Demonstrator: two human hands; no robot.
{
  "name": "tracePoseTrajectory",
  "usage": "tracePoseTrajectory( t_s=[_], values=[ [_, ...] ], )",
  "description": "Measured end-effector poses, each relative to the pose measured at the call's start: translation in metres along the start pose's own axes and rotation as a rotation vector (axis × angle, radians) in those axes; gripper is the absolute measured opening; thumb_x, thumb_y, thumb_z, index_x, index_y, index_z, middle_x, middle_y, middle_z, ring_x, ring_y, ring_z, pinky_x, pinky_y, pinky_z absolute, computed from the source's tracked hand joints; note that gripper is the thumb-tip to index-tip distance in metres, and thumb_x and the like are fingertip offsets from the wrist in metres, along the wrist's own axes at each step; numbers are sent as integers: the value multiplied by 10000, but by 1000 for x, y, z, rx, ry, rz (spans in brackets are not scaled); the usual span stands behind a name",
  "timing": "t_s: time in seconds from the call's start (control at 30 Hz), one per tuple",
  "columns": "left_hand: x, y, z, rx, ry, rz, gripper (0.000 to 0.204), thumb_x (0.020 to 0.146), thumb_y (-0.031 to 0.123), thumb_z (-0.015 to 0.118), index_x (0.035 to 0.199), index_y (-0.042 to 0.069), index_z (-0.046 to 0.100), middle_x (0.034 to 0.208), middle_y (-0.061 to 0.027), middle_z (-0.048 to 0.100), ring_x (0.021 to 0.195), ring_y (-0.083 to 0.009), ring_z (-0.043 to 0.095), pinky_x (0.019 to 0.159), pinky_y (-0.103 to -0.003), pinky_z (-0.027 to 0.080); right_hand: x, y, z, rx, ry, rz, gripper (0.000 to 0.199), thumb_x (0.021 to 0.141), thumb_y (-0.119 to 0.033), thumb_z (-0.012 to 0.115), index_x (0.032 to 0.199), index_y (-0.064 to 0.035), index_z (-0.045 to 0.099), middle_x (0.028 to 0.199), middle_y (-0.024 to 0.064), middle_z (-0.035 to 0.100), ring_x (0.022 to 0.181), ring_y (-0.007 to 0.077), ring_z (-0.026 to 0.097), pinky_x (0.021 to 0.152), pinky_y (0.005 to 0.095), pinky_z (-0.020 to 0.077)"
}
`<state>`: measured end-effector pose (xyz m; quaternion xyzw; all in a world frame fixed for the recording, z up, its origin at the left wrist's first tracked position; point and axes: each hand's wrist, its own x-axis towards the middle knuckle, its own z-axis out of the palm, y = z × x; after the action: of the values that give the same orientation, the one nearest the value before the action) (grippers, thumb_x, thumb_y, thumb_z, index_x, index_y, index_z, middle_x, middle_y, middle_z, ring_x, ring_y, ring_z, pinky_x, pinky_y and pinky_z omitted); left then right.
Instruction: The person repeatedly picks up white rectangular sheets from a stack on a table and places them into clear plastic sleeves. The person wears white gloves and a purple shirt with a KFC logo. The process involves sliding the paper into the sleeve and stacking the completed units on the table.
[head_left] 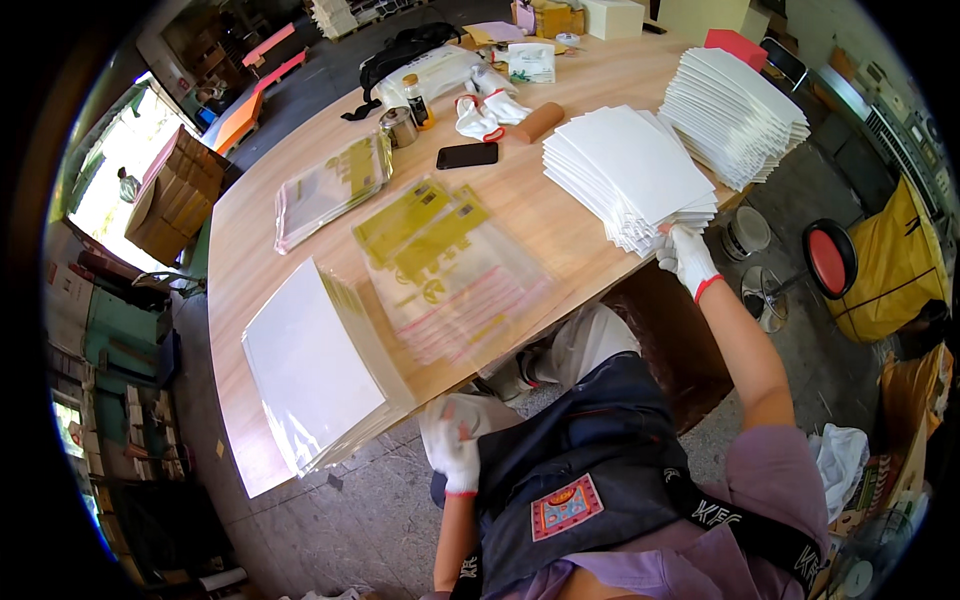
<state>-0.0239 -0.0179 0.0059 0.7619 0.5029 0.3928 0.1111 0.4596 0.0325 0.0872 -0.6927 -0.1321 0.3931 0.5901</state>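
My right hand, in a white glove with a red cuff, is at the near corner of a fanned stack of white folded cards. Its thumb and fingers close on that corner. Down by my lap, beyond the table edge, my left hand wears the same kind of glove; blur hides what its fingers do. Closest to it is a pile of filled clear sleeves with white fronts. Flat clear plastic bags with yellow-green print lie between the two piles.
Another bag bundle lies at the left. Farther back are a phone, a metal canister, a bottle, spare gloves and a brown roll. A second card stack stands right; a red-seated stool is beyond.
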Motion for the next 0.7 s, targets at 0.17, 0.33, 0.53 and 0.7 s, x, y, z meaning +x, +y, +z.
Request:
tracePoseTrajectory(
  t_s=[0.17,0.33,0.53,0.7],
  values=[
    [88,40,38,165,-312,278,444,713,175,670,1141,96,577,1224,-122,507,1188,-339,422,1022,-510,292,13,-8,-4,179,29,84,167,894,-229,524,935,-78,582,718,42,606,490,111,527,374,210,421],
    [130,30,66,326,-371,315,423,724,254,657,1114,110,578,1238,-115,481,1128,-329,416,934,-509,313,24,-13,3,472,-5,166,162,843,-243,648,875,-94,593,662,-4,553,428,83,437,352,185,352],
    [149,21,68,362,-354,271,307,691,193,670,978,126,585,1076,-88,543,1035,-289,485,894,-455,376,23,-12,15,525,-80,259,136,802,-199,665,777,-111,564,636,-28,543,453,101,475,373,196,375],
    [152,19,69,468,-416,60,243,668,107,627,904,140,578,957,-82,574,903,-280,554,735,-405,474,13,34,-34,533,-235,76,72,904,-175,496,906,-110,528,621,11,441,418,111,382,319,235,279]
  ],
)
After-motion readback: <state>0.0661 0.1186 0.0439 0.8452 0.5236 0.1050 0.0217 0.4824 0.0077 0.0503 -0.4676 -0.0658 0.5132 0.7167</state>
